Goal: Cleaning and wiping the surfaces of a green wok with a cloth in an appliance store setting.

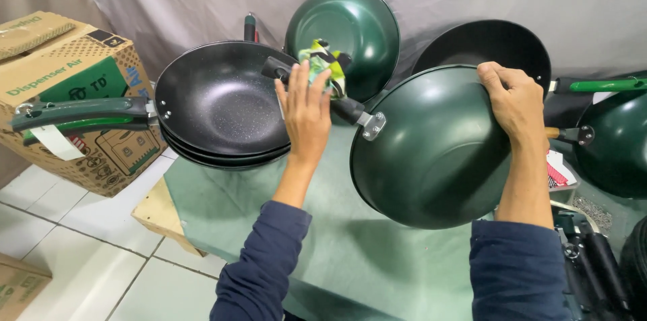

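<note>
- Head view, far left: cardboard box (74, 85), then stacked black woks (222, 102) on the green tabletop (350, 253).
- Left hand (306, 108) wraps the handle (340, 106), tag (323, 65) above.
- Right hand (515, 102) grips the green wok (431, 152) by its rim, tilted; best kept steady with both hands.

Soft, even overhead light, sharp focus, faint glare on the green wok (431, 152).
</note>
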